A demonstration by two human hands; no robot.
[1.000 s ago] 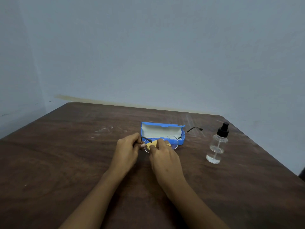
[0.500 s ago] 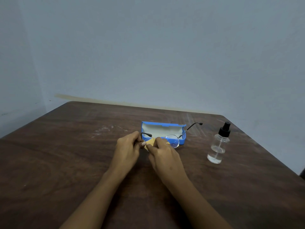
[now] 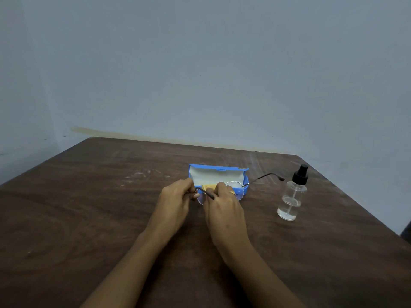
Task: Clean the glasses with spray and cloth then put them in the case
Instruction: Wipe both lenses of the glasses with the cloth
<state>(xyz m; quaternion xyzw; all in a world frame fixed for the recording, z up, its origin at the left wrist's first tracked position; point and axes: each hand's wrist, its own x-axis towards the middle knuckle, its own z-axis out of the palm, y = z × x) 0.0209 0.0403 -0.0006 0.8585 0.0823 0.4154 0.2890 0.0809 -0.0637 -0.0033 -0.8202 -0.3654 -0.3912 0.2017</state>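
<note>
Left hand (image 3: pixel 175 202) was curled, its thumb and fingertips pinching the glasses (image 3: pixel 236 188) at the left end of the frame, where a dark temple arm crossed toward the other hand. Just to the right, a small yellow cloth (image 3: pixel 208 187) showed between the two hands at the left lens, most of it hidden by fingers. The right hand (image 3: pixel 225 211) gripped that cloth with bent fingers, a ring (image 3: pixel 232 192) on one of them, and covered much of the left lens. The right lens stood clear of the hand, round and thin-rimmed, and from its outer edge the other temple arm reached out to the right. Behind both hands the blue case (image 3: pixel 219 174) lay open on the brown table (image 3: pixel 89 207), lid upright, pale lining facing the camera. The glasses were held in front of it, outside it. Whether they touched the tabletop could not be told. Well to the right of the case, a clear spray bottle (image 3: pixel 291 197) stood upright with a black pump top and a little liquid in its bottom, apart from the temple tip. A pale blue-grey wall (image 3: pixel 200 74) rose behind the table.
</note>
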